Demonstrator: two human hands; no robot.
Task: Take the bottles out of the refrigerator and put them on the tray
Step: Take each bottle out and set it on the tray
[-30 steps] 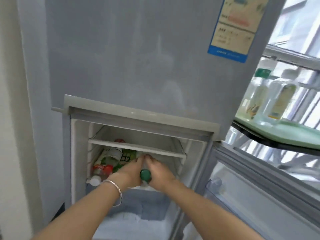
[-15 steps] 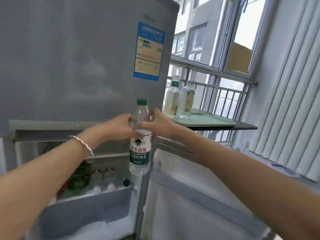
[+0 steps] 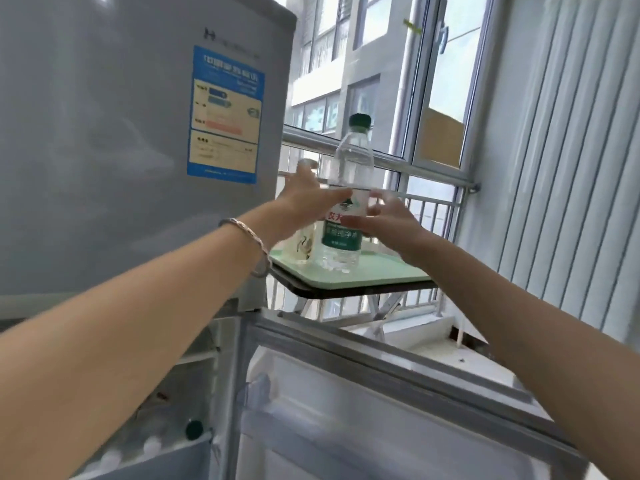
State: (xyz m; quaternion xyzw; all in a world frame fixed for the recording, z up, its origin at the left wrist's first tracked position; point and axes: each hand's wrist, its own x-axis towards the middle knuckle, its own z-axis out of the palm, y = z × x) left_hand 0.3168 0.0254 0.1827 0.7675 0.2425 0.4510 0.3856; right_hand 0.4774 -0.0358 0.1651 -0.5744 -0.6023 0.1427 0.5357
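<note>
Both hands hold a clear water bottle [image 3: 348, 168] with a green cap and green label, upright, just above the pale green tray [image 3: 381, 275]. My left hand [image 3: 304, 202] grips its left side and my right hand [image 3: 384, 220] its right side at label height. Another bottle [image 3: 304, 244] with a light label stands on the tray behind my left hand, mostly hidden. Down in the open refrigerator compartment [image 3: 166, 441], several bottle caps show, one dark green [image 3: 194, 429].
The tray lies on a small dark folding table [image 3: 346, 292] by the window railing. The grey refrigerator [image 3: 121, 150] fills the left; its lower door [image 3: 381, 410] hangs open below my arms. White vertical blinds cover the right wall.
The bottle came out of the refrigerator compartment, rose, and moved right to just over the tray. Both hands stayed on it; the view swung from the fridge to the window.
</note>
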